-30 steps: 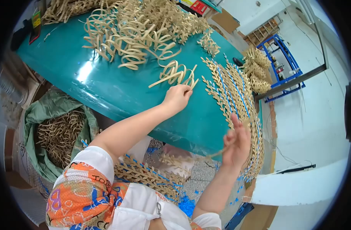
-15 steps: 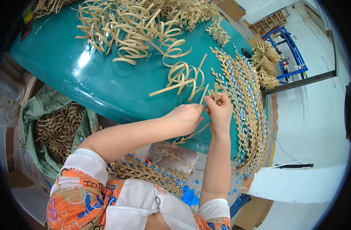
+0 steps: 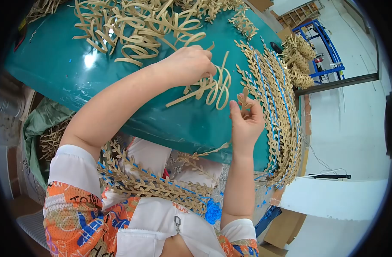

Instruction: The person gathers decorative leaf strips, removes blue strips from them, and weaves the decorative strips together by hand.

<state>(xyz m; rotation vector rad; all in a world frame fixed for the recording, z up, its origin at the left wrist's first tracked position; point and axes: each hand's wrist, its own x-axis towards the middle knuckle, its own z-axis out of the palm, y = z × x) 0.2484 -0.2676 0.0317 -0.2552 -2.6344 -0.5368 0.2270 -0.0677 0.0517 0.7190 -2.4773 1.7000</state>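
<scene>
My left hand [image 3: 188,65] is over the teal table, its fingers pinched together at the top of a loose tan curled strip [image 3: 221,88]. The curls lie below and right of the fingertips; the exact grip is partly hidden by the hand. My right hand [image 3: 248,124], just right of these curls, is closed with thumb and fingers around a tan leaf garland [image 3: 244,97]. The leafy end sticks up above the thumb. Left of my right wrist, a thin leafy strand [image 3: 208,150] hangs at the table edge.
A heap of curled strips [image 3: 136,28] covers the back of the teal table [image 3: 170,122]. Rows of leaf garlands with blue ties [image 3: 273,111] drape over its right side. More leaf garlands [image 3: 157,184] lie across my lap. A green sack [image 3: 37,132] with tan pieces stands at left.
My left hand has moved up and left, away from my right hand, to the curled strip. My right hand keeps the leaf garland and is slightly lower. The curls have shifted shape.
</scene>
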